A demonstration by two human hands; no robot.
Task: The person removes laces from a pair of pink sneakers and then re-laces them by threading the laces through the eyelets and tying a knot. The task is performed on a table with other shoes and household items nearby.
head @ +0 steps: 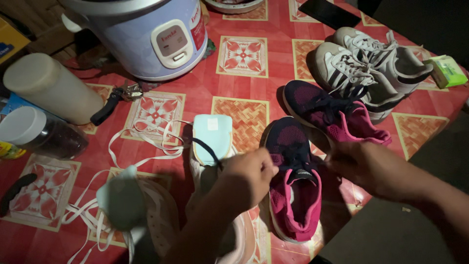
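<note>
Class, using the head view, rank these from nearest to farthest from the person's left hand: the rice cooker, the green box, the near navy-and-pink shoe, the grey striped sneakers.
1. Near navy-and-pink shoe: right at the left hand, whose fingers are at its laces.
2. Grey striped sneakers: up and to the right.
3. Rice cooker: top left, and green box: far right edge; too close to call.

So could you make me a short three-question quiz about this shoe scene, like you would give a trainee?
1. True or false: the left hand and right hand both work at the laces of the nearer navy and pink shoe.
2. How many shoes make up the grey and white pair at the far right?
3. What lies loose on the patterned floor at the left: A) white laces, B) a belt, C) a chain?

Key: 1 true; 2 two; 3 A.
</note>
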